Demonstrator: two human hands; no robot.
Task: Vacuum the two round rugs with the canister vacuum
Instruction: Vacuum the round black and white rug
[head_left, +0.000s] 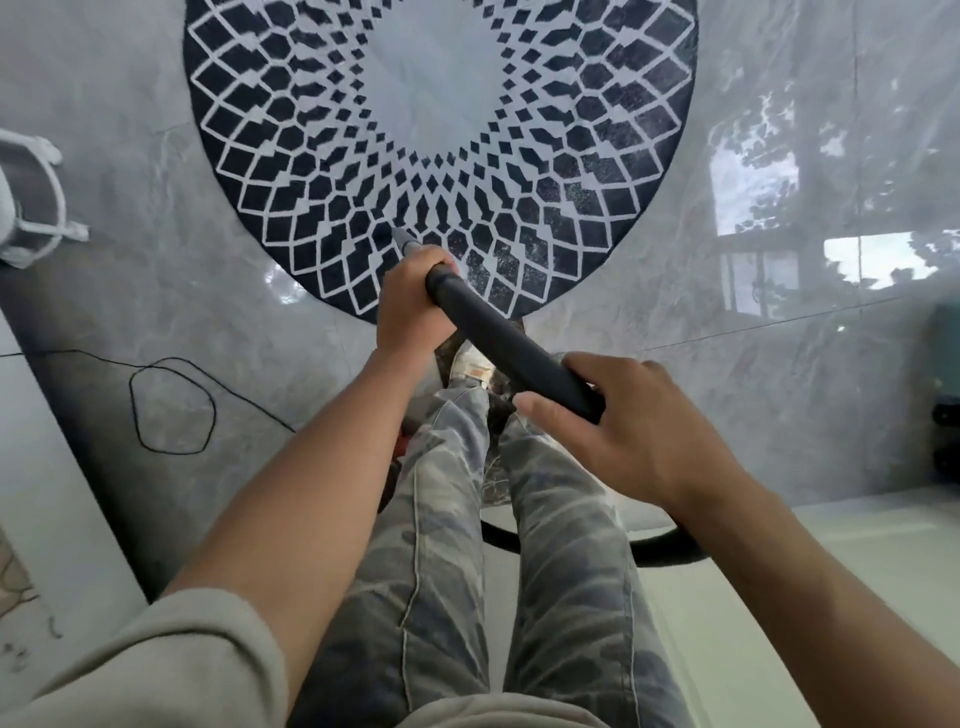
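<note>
We are holding the vacuum wand (509, 343) in both hands. The left hand (413, 301) is gripping the far end, its fingers (431, 260) wrapped round the tube just behind the nozzle (401, 238). The right hand (628, 421) is clasping the near end, thumb lying along the underside. The wand's long axis is running from near right to far left. Its tip is meeting the near band of the round rug (441, 130), slightly left of the rug's middle. The rug is lying on the floor (779, 364), spreading away from our fingers toward the far side and out to left and right, so the uncovered pile is lying ahead of the tip. The left hand is the nearer one to it.

We are counting one rug in view, the second being out of sight; one wand; one hose (670, 551) curving behind our legs; and one thin cord (171, 405) looping on the floor to the left.
</note>
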